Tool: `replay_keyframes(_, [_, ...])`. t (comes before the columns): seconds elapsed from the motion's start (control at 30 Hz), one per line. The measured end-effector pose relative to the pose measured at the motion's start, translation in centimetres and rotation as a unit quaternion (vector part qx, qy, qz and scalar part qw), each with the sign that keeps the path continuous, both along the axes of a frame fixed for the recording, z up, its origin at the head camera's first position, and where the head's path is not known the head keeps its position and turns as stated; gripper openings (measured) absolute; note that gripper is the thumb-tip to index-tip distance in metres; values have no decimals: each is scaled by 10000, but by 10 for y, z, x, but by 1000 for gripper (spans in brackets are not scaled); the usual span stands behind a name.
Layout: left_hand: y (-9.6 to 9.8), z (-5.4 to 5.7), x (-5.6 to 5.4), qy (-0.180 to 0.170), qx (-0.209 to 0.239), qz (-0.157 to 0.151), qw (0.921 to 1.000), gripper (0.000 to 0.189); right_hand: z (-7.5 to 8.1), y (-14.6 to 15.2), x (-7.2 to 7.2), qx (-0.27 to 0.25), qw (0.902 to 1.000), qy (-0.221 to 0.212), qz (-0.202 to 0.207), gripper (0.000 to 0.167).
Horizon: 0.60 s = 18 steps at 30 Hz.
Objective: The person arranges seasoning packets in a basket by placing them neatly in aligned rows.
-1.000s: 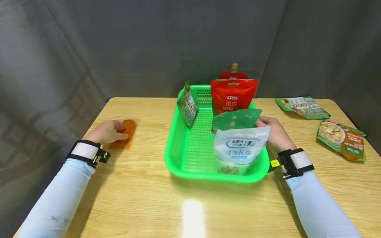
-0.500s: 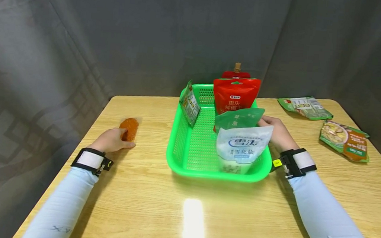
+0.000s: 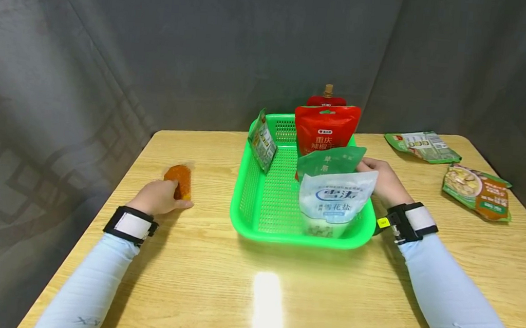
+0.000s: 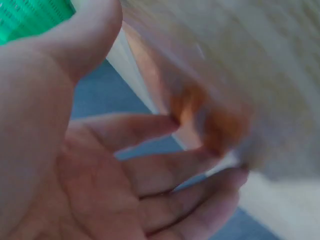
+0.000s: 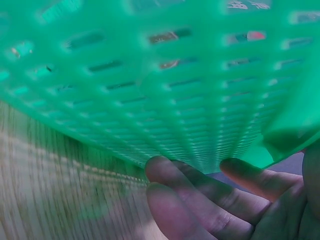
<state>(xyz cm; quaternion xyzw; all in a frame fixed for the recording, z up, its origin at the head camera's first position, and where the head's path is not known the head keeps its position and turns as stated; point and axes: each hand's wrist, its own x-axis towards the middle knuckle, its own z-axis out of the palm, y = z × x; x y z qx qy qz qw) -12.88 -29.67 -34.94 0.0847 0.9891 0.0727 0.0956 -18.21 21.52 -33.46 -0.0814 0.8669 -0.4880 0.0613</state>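
My left hand point(image 3: 158, 198) lies at the near side of a flat clear packet with orange-red contents point(image 3: 183, 177) on the table. In the left wrist view, slightly bent fingers point(image 4: 155, 170) reach the blurred packet point(image 4: 225, 125) with their tips, while the thumb stands apart. My right hand point(image 3: 384, 183) holds the right rim of a green plastic basket point(image 3: 235, 203). In the right wrist view, its fingers point(image 5: 215, 200) lie along the outside of the slotted basket wall point(image 5: 150, 100), the thumb mostly out of frame.
Inside the basket stand a white salt bag point(image 3: 334, 195), a dark green pouch point(image 3: 330, 160), a red chili pouch point(image 3: 325, 130), a red spouted pouch point(image 3: 326, 101) and a small green packet point(image 3: 262, 143). Two green packets, one printed point(image 3: 424, 147) and one brown-labelled point(image 3: 476, 192), lie at right.
My left hand has moved right and slightly toward me, uncovering more of the orange packet's far end. The right hand stays at the basket rim.
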Motion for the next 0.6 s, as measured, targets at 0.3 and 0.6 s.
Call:
replay_keyframes(0.3, [15, 0, 4, 35, -528, -229, 9983, 54, -1, 1, -1, -77, 9999, -74, 3, 54])
replay_keyframes(0.6, [25, -13, 11, 654, -1252, -248, 9897, 50, 0, -1, 1, -182, 9998, -39, -16, 50])
